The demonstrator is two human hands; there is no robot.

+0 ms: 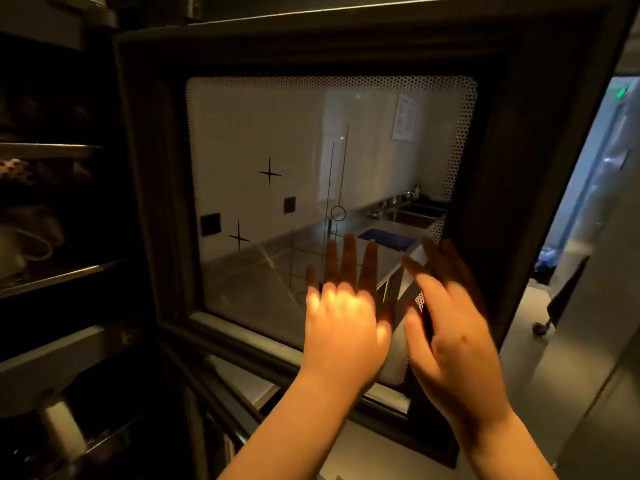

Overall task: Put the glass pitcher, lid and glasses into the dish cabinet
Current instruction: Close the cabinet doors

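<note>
The dish cabinet's upper door (485, 188) swings ajar in front of me, a dark frame around a glass pane with a dotted white border. My left hand (343, 313) lies flat on the lower part of the glass, fingers spread and holding nothing. My right hand (446, 317) is beside it near the pane's lower right corner, fingers apart and blurred. At the far left the cabinet's dark inside (52, 216) shows shelves with dim dishes. No pitcher, lid or glass can be made out.
Through the glass I see a steel counter (263, 271) with a sink (412, 216) and a blue cloth (386, 239). A lower cabinet door (221, 386) also stands ajar below. On the right is a pale floor and a wheeled chair (561, 299).
</note>
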